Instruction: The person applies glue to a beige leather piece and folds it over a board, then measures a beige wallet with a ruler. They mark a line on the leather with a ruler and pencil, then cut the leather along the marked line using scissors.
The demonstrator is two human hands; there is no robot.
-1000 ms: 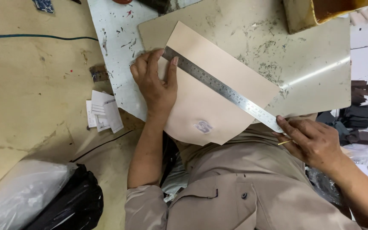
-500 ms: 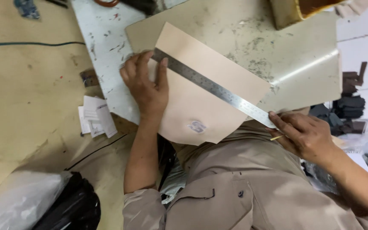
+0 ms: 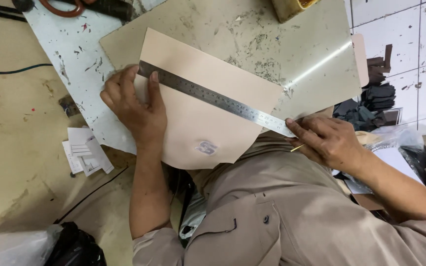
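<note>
A tan leather-like sheet [image 3: 208,88] lies on a stained grey cutting board [image 3: 252,29], its lower edge hanging over my lap. A long steel ruler [image 3: 213,97] crosses the sheet diagonally, from upper left to lower right. My left hand [image 3: 134,106] presses down on the ruler's upper left end, fingers spread over ruler and sheet. My right hand [image 3: 329,143] rests at the ruler's lower right tip and pinches a thin yellowish pointed tool [image 3: 297,147] against the edge.
A paint-speckled pale blue board [image 3: 70,54] lies under the cutting board. Scissors with orange handles [image 3: 65,7] sit at the top left. Small paper slips [image 3: 85,155] lie on the brown bench. Dark scraps [image 3: 375,101] lie on the tiled floor at right; a black bag [image 3: 75,246] sits bottom left.
The view has shifted slightly, so everything sits a little lower and left in the picture. Both hands keep their places on the ruler; the sheet and ruler have not visibly moved.
</note>
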